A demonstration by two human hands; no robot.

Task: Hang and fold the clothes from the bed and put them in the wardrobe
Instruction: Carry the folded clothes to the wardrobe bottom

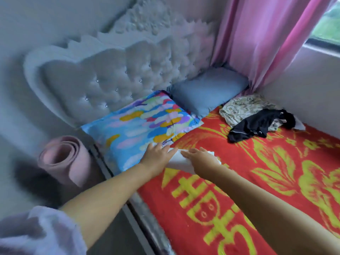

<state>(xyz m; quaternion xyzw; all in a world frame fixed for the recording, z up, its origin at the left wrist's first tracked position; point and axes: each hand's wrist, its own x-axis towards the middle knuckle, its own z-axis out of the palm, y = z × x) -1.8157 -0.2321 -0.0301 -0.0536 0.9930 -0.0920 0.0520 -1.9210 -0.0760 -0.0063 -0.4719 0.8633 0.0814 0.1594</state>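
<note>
Covering the bed [239, 181], a red-and-yellow blanket; pink curtain [257, 43] beside it.

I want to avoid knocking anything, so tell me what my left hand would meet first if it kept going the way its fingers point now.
Probably the white cloth itself: the left hand points up and right across it, toward the right hand. Beyond lies red bedspread; depth is unclear.

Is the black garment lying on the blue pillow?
No, the black garment lies on the red bedspread by the wall, partly over a patterned cloth, apart from the blue pillow.
</note>
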